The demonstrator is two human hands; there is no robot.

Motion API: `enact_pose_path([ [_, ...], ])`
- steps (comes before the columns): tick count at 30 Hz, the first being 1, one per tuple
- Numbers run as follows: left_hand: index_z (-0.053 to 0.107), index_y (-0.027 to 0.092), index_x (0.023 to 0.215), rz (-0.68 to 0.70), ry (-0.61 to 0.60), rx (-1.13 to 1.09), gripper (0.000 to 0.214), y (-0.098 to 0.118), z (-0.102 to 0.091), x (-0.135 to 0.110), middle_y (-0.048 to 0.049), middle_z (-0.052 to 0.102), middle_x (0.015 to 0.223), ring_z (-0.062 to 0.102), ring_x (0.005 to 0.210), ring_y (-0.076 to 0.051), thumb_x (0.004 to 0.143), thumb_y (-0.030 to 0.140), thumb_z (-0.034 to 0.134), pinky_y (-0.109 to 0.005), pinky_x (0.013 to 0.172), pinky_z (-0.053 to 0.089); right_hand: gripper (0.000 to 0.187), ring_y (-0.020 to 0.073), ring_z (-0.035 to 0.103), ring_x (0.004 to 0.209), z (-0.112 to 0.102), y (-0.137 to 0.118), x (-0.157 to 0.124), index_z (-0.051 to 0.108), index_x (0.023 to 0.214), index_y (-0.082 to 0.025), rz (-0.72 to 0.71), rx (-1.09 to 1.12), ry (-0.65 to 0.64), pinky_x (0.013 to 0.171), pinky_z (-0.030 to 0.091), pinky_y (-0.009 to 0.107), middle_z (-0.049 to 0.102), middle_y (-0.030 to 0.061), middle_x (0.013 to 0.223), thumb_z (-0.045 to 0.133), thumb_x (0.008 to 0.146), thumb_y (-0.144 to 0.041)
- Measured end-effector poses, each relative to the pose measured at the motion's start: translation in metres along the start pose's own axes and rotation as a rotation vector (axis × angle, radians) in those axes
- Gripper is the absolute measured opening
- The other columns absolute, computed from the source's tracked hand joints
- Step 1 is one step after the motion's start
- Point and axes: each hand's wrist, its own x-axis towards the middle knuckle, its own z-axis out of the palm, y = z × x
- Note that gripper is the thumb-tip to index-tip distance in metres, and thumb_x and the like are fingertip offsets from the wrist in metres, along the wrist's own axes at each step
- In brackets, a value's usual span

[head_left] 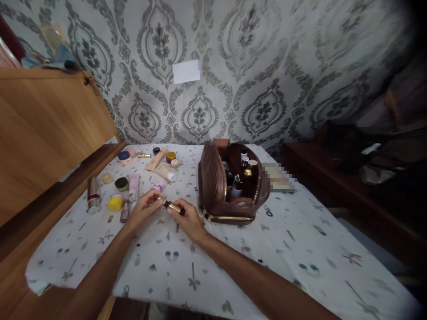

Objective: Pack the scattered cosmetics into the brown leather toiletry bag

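White cloth [160, 280] lies below. The left hand [145, 208] and right hand [190, 222] pinch a little gold-and-dark tube [173, 207] between them, one near each end. It points sideways, left to right. The brown bag [211, 178] sits nearer the right hand.

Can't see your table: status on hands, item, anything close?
Left hand, right hand: both on gold tube. Open brown bag to the right. Pink item beyond left hand.

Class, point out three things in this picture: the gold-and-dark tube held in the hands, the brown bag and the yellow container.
Gold-and-dark tube [174, 206]: head view, on its gold section.
Brown bag [211, 180]: head view, on its outer side wall.
Yellow container [115, 203]: head view, on its yellow side.
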Motion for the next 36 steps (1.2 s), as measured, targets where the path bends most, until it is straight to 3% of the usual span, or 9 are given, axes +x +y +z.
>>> enact_pose_path([
  [4,0.060,0.021,0.114,0.008,-0.015,-0.026,0.042,0.0009,0.0002,-0.0021,-0.0020,0.058,0.090,0.049,0.070,-0.013,0.083,0.049,0.066,-0.021,0.056,0.036,0.027,0.0116,0.041,0.059,0.0002,0.0013,-0.0004,0.055,0.077,-0.020,-0.004,0.010,0.005,0.054,0.031,0.023,0.045,-0.0046,0.063,0.059,0.082,-0.046],
  [10,0.056,0.019,0.083,-0.019,-0.013,-0.017,0.039,-0.0024,0.0035,0.0031,0.0025,0.050,0.071,0.042,0.059,-0.011,0.080,0.057,0.067,-0.021,0.052,0.032,0.027,0.0118,0.044,0.058,-0.0003,0.0029,0.0004,0.056,0.077,-0.020,-0.010,0.004,0.009,0.053,0.032,0.023,0.048,-0.0044,0.062,0.061,0.082,-0.047],
  [16,0.060,0.021,0.108,0.005,-0.039,-0.074,0.043,0.0011,0.0008,-0.0004,0.0001,0.056,0.082,0.049,0.067,-0.013,0.080,0.052,0.070,-0.021,0.054,0.034,0.032,0.0121,0.048,0.056,-0.0010,0.0032,0.0009,0.056,0.078,-0.020,0.004,0.024,-0.018,0.052,0.035,0.023,0.051,-0.0035,0.062,0.057,0.085,-0.051],
  [22,0.057,0.019,0.082,-0.033,0.003,-0.035,0.038,-0.0042,0.0021,0.0026,0.0029,0.051,0.069,0.043,0.058,-0.011,0.080,0.055,0.068,-0.021,0.052,0.032,0.032,0.0124,0.050,0.056,-0.0010,0.0017,-0.0004,0.057,0.078,-0.019,0.006,-0.008,-0.022,0.051,0.036,0.023,0.051,-0.0031,0.061,0.058,0.085,-0.050],
  [28,0.060,0.020,0.086,0.045,-0.026,0.023,0.030,0.0003,-0.0013,-0.0030,0.0013,0.053,0.074,0.047,0.066,-0.013,0.084,0.049,0.066,-0.022,0.057,0.036,0.042,0.0114,0.051,0.052,-0.0034,-0.0019,-0.0020,0.057,0.077,-0.019,0.048,0.085,-0.099,0.049,0.039,0.023,0.057,-0.0016,0.064,0.056,0.083,-0.061],
  [36,0.061,0.020,0.093,-0.006,0.041,0.043,0.033,-0.0048,-0.0022,-0.0068,0.0015,0.056,0.075,0.046,0.062,-0.012,0.082,0.050,0.068,-0.021,0.054,0.038,0.038,0.0103,0.052,0.053,-0.0038,-0.0046,-0.0023,0.059,0.077,-0.018,0.093,0.173,-0.076,0.049,0.041,0.020,0.057,-0.0019,0.065,0.061,0.083,-0.055],
])
